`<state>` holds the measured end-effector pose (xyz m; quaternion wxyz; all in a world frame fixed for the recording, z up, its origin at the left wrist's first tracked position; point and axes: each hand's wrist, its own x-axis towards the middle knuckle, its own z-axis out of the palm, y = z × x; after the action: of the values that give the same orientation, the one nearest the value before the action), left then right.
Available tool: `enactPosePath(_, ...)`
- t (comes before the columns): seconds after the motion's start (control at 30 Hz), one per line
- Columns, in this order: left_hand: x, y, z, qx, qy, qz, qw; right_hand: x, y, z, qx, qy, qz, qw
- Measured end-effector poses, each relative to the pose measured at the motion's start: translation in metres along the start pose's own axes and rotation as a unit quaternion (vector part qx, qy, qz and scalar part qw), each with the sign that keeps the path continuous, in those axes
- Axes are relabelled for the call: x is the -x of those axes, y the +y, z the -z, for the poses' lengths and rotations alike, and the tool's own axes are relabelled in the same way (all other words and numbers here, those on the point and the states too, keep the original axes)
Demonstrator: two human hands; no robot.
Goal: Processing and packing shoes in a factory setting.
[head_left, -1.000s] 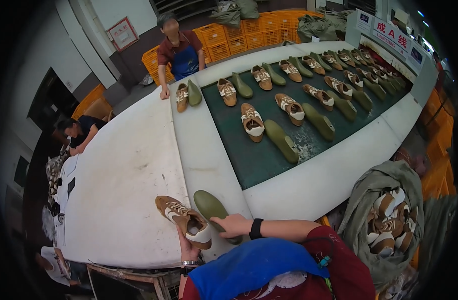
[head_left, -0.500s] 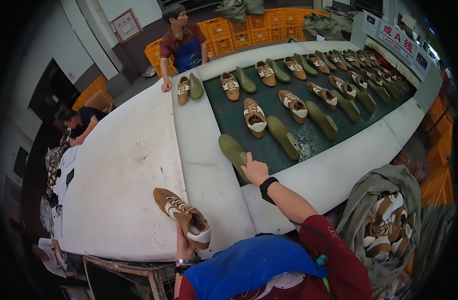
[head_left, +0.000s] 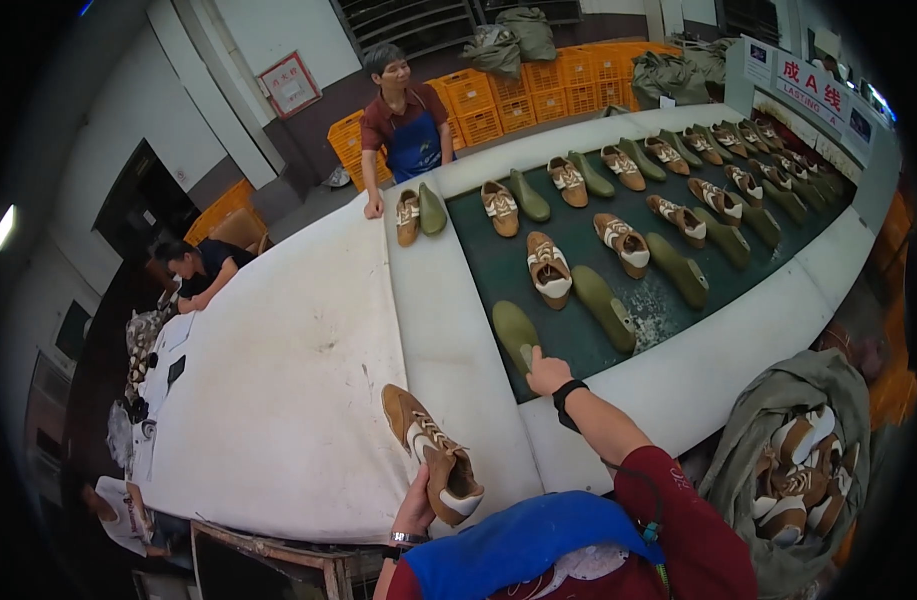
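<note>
A brown sneaker with white side panels and a white heel is in my left hand, held from beneath over the white table's near side, toe pointing away. My right hand is closed on the near end of a green shoe last at the left edge of the dark green belt; its lower fingers are partly hidden. Beyond that last lie another brown sneaker and a second green last, side by side on the belt.
Rows of sneakers and lasts run along the belt toward a machine opening. A person in a blue apron stands across the white table, near a sneaker and last. A grey sack with sneakers stands at right; orange crates line the back.
The whole view has swung, so everything sits farther right and lower. Both hands keep their places: the left still holds the sneaker, the right stays at the near last.
</note>
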<state>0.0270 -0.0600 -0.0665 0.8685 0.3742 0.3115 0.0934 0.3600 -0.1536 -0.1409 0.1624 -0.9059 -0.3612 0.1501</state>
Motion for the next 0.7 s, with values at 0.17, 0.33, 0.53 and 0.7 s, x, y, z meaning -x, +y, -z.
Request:
enactPosePath(0.17, 0.002, 0.004, -0.003, -0.009, -0.003, 0.001, 1.000, 0.008, -0.009, 0.006, -0.002, -0.010, 0.034, 0.999)
enactPosePath(0.33, -0.009, 0.025, 0.022, 0.195, -0.055, -0.194, 0.960, 0.009, -0.007, 0.003, -0.003, -0.065, 0.017, 0.998)
enactPosePath(0.53, 0.005, 0.065, 0.075, 0.365, 0.094, -0.299, 0.877, 0.002, -0.007, 0.001, -0.013, -0.075, -0.016, 0.997)
enactPosePath(0.7, -0.015, 0.021, 0.017, 0.306, -0.014, -0.041, 0.951, 0.013, 0.003, -0.002, -0.090, -0.100, -0.004, 0.991)
